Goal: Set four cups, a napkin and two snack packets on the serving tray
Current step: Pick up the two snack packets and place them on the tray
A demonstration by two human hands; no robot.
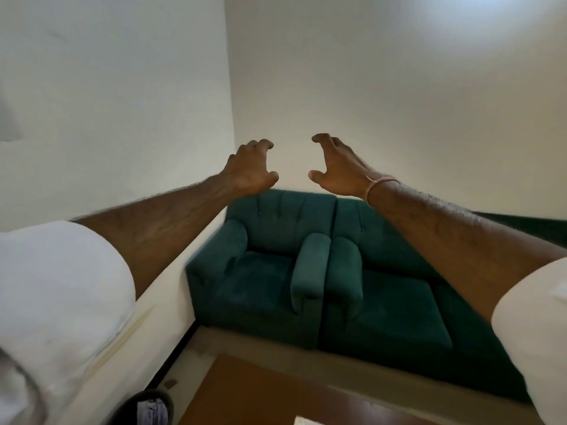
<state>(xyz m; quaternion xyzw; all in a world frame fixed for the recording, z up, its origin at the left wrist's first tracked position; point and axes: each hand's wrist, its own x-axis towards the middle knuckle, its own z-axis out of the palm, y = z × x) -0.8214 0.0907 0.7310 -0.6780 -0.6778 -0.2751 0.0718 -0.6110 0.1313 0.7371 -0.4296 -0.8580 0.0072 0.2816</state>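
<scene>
Both arms are stretched out in front of me, raised toward the white wall. My left hand (pixel 253 168) has its fingers curled and apart and holds nothing. My right hand (pixel 336 167), with a thin band on the wrist, mirrors it a short gap away, also empty. No cups, napkin, snack packets or serving tray are in view.
Two dark green armchairs (pixel 270 271) stand side by side against the wall in the room's corner. A brown wooden table top (pixel 260 397) shows at the bottom edge. A dark bin (pixel 147 407) sits at bottom left by the wall.
</scene>
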